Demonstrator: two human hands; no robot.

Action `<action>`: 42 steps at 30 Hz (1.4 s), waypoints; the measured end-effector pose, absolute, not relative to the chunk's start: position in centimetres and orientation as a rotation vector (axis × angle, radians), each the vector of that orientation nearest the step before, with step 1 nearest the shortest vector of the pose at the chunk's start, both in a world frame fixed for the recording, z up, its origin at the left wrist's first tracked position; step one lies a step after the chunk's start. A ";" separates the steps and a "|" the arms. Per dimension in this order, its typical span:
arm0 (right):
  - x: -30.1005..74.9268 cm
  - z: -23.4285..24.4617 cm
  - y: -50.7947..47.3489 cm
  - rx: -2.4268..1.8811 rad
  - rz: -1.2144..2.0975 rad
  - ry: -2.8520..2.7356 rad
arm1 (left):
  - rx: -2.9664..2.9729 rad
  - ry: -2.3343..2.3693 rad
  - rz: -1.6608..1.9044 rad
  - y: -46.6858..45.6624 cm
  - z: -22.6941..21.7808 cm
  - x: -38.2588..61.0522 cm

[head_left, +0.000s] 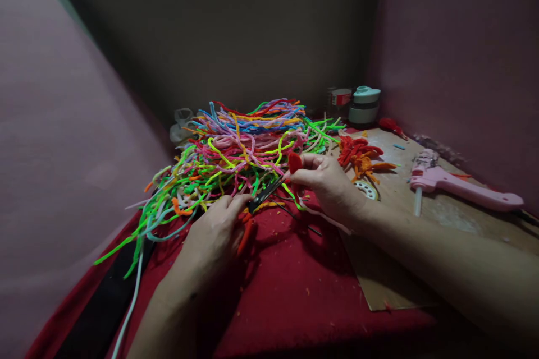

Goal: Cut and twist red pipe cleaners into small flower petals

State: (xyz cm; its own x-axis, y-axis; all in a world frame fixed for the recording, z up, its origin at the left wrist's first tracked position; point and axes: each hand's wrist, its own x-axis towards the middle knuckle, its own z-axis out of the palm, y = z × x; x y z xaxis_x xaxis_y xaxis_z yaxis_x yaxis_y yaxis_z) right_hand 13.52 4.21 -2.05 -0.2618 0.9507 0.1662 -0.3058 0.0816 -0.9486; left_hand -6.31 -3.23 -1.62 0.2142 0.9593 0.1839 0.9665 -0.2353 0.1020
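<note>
In front of me my left hand (223, 220) is closed around scissors (266, 193) with dark blades and what look like orange handles. The blades point up and to the right, toward my other hand. Between thumb and fingers, my right hand (328, 179) pinches a red fuzzy pipe-cleaner piece (295, 163), part of which hangs below the fingers. The blade tips are close to this red piece; whether they touch it I cannot tell. Just behind both hands spreads a large heap of many-coloured pipe cleaners (252, 146).
On the right, a brown board (379, 280) carries a pink glue gun (467, 182), red and orange pipe-cleaner pieces (362, 156) and a white round spool (365, 189). A pale green container (364, 105) stands at the back. Red cloth (286, 291) covers the table. A white cable (130, 308) runs at left.
</note>
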 end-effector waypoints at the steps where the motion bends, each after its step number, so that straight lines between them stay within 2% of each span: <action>1: 13.5 -2.0 4.2 -0.748 1.443 -1.244 | -2.417 -1.931 -0.320 -3.2 -1.6 -6.3; 42: 13.7 -2.2 4.4 -0.787 1.404 -1.281 | -2.332 -1.870 -0.225 -3.4 -1.8 -6.1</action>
State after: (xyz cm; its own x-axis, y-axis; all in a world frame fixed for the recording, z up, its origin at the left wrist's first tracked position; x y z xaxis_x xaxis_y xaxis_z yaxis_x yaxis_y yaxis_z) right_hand 13.70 4.40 -2.17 -0.2525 0.9530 0.1675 -0.2541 0.1017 -0.9618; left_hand -6.06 -3.35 -1.77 0.2144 0.9548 0.2058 0.9764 -0.2153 -0.0183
